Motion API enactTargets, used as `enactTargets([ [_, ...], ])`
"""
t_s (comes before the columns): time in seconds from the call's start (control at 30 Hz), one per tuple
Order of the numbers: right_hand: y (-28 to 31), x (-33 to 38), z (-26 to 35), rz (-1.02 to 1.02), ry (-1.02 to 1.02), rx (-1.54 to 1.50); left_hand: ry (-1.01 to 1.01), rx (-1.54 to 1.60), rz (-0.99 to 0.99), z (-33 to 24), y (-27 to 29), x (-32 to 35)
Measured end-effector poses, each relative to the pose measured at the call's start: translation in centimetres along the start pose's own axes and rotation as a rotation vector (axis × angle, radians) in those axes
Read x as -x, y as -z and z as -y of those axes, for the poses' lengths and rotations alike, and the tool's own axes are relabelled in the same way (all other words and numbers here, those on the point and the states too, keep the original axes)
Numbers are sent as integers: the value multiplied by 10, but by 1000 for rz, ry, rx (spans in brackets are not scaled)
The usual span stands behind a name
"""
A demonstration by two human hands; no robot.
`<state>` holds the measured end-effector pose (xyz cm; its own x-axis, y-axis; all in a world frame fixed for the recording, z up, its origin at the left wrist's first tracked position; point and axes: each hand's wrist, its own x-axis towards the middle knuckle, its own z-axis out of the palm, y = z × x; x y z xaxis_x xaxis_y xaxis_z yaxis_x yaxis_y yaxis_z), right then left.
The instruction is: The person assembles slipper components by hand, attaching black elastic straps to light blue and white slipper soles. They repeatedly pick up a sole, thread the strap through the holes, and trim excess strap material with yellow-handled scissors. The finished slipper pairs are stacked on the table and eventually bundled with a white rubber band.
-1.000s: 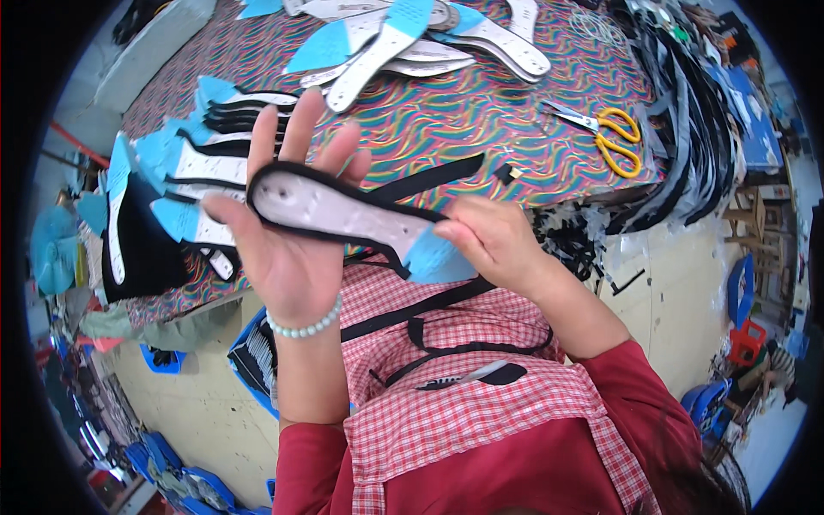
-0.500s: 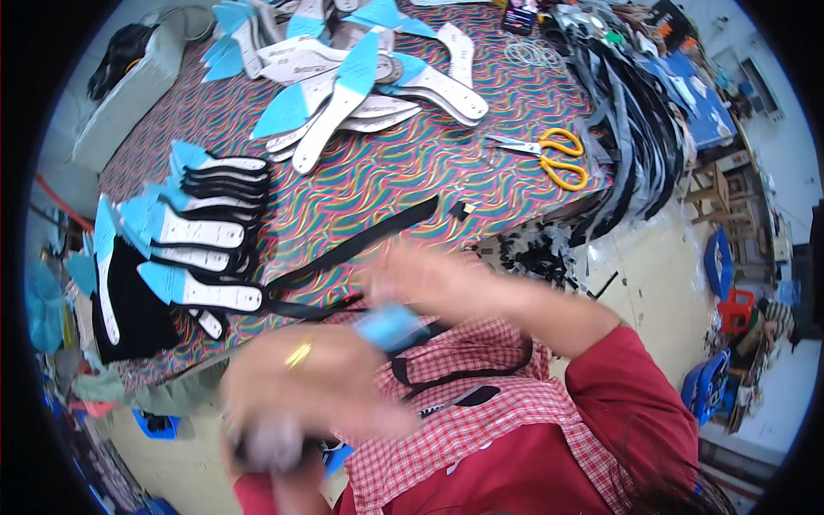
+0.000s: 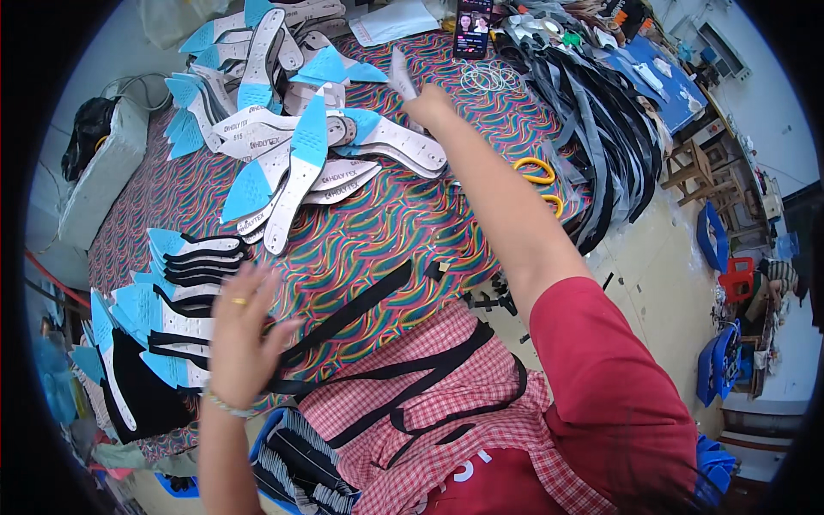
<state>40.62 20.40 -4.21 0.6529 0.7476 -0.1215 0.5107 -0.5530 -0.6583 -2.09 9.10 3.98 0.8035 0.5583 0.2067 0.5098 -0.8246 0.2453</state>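
Observation:
My right hand (image 3: 432,108) reaches far across the table, its fingers closed on the end of a white insole board (image 3: 400,75). Left of it lies a loose pile of white and blue insole boards (image 3: 305,163). My left hand (image 3: 242,339), with a ring on one finger, is open with fingers apart. It hovers beside a row of black-edged insole boards (image 3: 193,257) at the left. A black strip (image 3: 356,309) runs diagonally over the patterned cloth, just right of that hand. Another black band (image 3: 412,367) stretches across my checked apron.
Yellow-handled scissors (image 3: 536,170) lie partly behind my right forearm. A phone (image 3: 472,30) and pale elastic bands (image 3: 489,77) are at the back. Black strips (image 3: 592,129) hang over the table's right edge. A blue basket (image 3: 273,421) of striped fabric stands below.
My right hand has moved from near my lap to the far side and now grips an insole board. My left hand has moved up to the black-edged row, fingers spread.

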Motion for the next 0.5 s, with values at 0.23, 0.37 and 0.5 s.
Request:
enactTargets([
  [0.23,30,71,27,-788,930,-312,201,206,-96,-71,-89,-50],
  [0.37,-13,166,51,-351,1198,-106,225,265,-115,-81,-110,-44],
  [0.5,-37,189,32,91,1118,-32,612,1345,-146,-93,-85,-25],
])
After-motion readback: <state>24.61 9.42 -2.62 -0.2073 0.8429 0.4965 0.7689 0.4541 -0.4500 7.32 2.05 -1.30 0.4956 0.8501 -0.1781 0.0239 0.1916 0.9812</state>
